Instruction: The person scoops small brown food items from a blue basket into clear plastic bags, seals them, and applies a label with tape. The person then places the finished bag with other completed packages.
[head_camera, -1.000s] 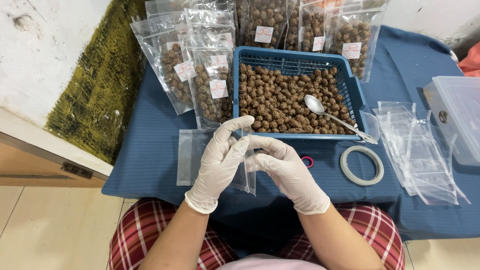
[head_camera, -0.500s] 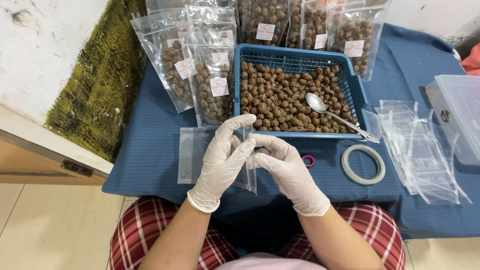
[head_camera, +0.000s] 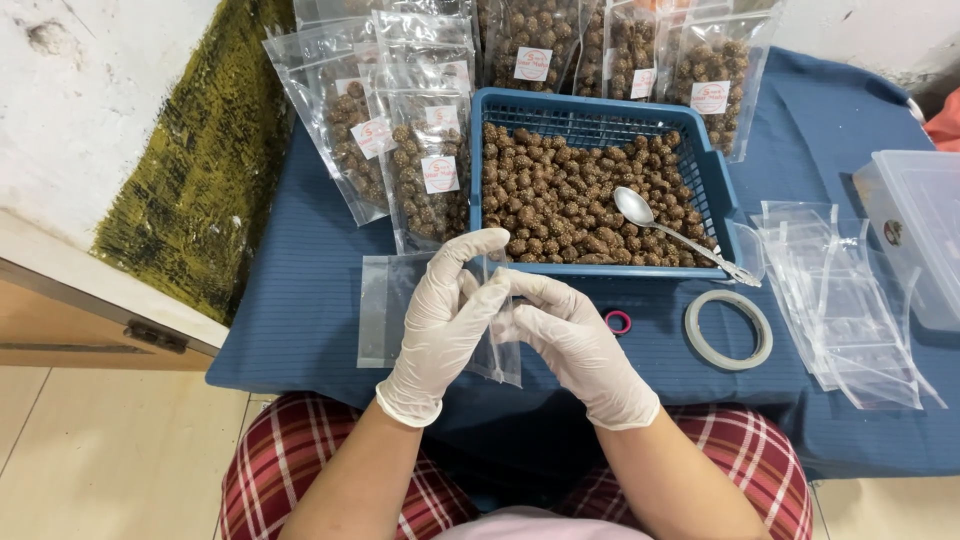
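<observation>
Both hands wear white gloves and meet over the blue cloth, just in front of a blue basket (head_camera: 715, 185) full of brown seeded balls. My left hand (head_camera: 445, 325) and my right hand (head_camera: 575, 345) pinch the top of an empty clear plastic pouch (head_camera: 498, 355) between their fingers. A second empty pouch (head_camera: 385, 310) lies flat on the cloth under my left hand. A metal spoon (head_camera: 660, 225) rests in the basket, its handle over the front right rim.
Filled, labelled pouches (head_camera: 425, 170) stand left of and behind the basket. A tape roll (head_camera: 728, 329) and a small pink ring (head_camera: 618, 322) lie right of my hands. A stack of empty pouches (head_camera: 840, 300) and a clear lidded box (head_camera: 915, 230) sit at the right.
The hands have hardly moved; the fingers shift slightly on the top of the clear pouch.
</observation>
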